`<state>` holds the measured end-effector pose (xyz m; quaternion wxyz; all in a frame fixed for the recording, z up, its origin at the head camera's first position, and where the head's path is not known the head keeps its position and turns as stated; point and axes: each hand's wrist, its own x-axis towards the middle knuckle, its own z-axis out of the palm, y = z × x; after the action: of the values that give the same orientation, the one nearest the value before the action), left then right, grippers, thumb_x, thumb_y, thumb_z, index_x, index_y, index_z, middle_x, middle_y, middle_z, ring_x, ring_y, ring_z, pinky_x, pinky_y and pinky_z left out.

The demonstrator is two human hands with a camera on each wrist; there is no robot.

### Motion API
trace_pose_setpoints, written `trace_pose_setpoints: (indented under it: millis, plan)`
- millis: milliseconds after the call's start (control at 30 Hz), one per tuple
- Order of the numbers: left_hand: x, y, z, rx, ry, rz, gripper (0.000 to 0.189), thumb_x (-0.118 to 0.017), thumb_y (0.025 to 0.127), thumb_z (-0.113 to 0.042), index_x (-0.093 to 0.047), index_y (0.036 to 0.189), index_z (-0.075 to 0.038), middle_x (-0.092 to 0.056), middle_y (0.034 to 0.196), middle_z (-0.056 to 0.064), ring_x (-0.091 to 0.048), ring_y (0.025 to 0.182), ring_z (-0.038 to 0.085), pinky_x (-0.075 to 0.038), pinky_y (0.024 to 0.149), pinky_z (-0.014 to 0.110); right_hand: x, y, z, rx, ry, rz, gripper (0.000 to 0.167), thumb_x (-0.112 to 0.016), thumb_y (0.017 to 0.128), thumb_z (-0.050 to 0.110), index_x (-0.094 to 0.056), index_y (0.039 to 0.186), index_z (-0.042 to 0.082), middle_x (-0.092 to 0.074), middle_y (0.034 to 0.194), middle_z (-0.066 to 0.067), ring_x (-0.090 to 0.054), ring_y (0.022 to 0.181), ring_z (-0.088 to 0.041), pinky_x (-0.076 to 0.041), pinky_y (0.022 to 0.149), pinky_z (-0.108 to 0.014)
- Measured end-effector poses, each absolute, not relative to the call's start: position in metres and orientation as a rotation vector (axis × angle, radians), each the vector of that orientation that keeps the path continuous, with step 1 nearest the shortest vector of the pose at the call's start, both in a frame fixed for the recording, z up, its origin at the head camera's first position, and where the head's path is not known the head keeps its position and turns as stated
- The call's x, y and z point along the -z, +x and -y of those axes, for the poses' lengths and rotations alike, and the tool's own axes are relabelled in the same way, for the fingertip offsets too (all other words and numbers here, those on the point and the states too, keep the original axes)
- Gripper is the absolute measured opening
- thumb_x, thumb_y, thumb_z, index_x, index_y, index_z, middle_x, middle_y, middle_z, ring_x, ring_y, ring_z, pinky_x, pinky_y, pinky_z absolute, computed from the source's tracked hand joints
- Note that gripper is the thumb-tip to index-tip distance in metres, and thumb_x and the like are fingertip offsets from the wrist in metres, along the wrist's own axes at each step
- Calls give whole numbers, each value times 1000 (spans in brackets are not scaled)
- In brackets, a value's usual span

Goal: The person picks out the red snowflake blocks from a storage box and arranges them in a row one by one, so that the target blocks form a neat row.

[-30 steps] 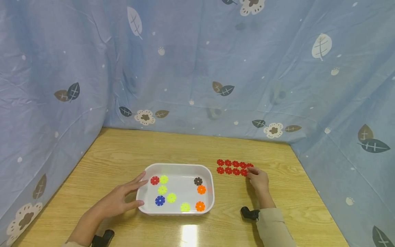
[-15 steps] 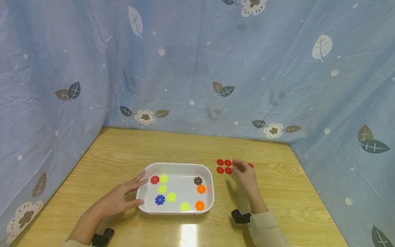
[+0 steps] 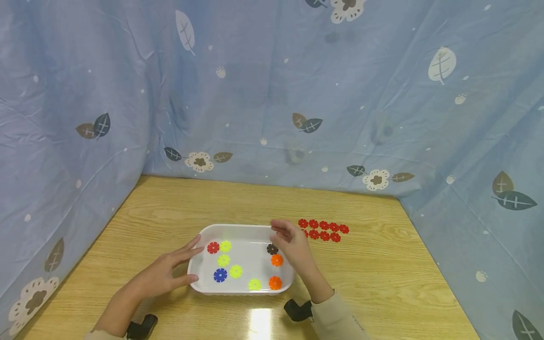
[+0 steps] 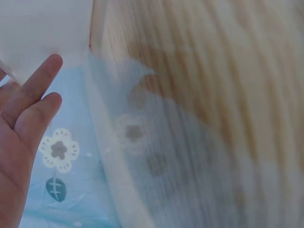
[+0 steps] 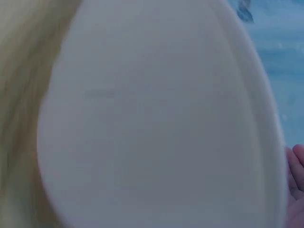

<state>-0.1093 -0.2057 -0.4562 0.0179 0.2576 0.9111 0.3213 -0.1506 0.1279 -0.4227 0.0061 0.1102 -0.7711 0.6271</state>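
My left hand (image 3: 165, 271) lies at the left end of a white tray (image 3: 238, 293), fingertips and thumb spread along its rim. In the left wrist view, straight fingers (image 4: 35, 88) touch the tray's pale wall. Over the tray's right edge hovers my right hand (image 3: 293, 245), fingers loosely bent and nothing visible between them. Just beneath it lie a brown notched disc (image 3: 272, 249) and an orange disc (image 3: 276, 260). One red disc (image 3: 213, 247), a blue disc (image 3: 220, 275) and several yellow discs (image 3: 235, 271) are also inside the tray.
Two rows of red discs (image 3: 324, 235) lie on the wooden table (image 3: 382, 264) right of the tray, the lower row partly behind my right hand. A blue patterned cloth (image 3: 255, 94) hangs behind and at both sides. Both wrist views are partly blurred.
My right hand has moved left from the far end of the red disc rows to above the tray's right edge, uncovering most of those discs. The left hand has stayed in place.
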Motion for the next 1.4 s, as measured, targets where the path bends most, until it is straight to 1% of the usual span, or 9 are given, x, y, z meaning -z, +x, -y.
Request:
trace_pose_setpoints:
  millis: [167,333,500,633,733,900,1067,1400]
  plan:
    - [457,-109,206,-1000,813,-2836,62,-69,85,-37,-50,138,-11,-32,153,12,-42,131,36,-47,96,50,424,-148,-96,-2045,491,2412,40,-67,86,5,-55,124,-3,-59,126,-19,-55,119,-31,-44,104,-39]
    - [456,-109,206,-1005,812,-2830,61,-68,85,-36,-50,139,-12,-31,153,12,-42,131,37,-46,96,51,423,-146,-64,-2083,558,2437,44,-68,86,6,-54,128,1,-56,131,-16,-53,122,-28,-41,106,-38]
    - [456,-109,207,-1005,851,-2846,61,-69,85,-36,-50,138,-12,-33,153,12,-44,129,36,-48,95,49,427,-147,-38,-2047,567,2497,44,-69,86,9,-56,126,3,-58,129,-14,-55,120,-24,-44,103,-34]
    - [455,-110,207,-994,863,-2854,62,-69,85,-37,-50,138,-12,-34,153,11,-45,129,36,-48,95,47,429,-150,-20,-2003,514,2576,42,-69,86,12,-57,126,5,-61,126,-7,-57,117,-18,-46,101,-29]
    - [455,-110,207,-997,863,-2849,62,-69,85,-38,-50,138,-12,-34,153,11,-45,129,36,-48,95,48,431,-152,-9,-2019,425,2608,40,-69,85,11,-59,123,7,-62,123,-3,-58,115,-16,-47,100,-28]
    - [457,-110,208,-998,850,-2848,61,-69,85,-36,-50,139,-13,-33,153,11,-45,129,36,-48,95,49,435,-156,4,-2040,236,2649,38,-71,82,8,-62,119,7,-65,117,-3,-60,110,-18,-51,94,-31]
    - [459,-110,209,-995,841,-2856,61,-69,85,-36,-50,138,-14,-33,153,9,-44,129,34,-48,96,46,441,-159,13,-2026,90,2702,39,-72,80,6,-63,118,7,-66,112,-4,-62,107,-21,-53,89,-31]
    - [461,-111,209,-1017,883,-2857,61,-70,84,-35,-52,137,-12,-33,153,10,-45,128,33,-49,96,42,456,-160,16,-1829,89,2791,38,-73,78,1,-64,115,5,-67,112,-7,-63,104,-21,-54,88,-29]
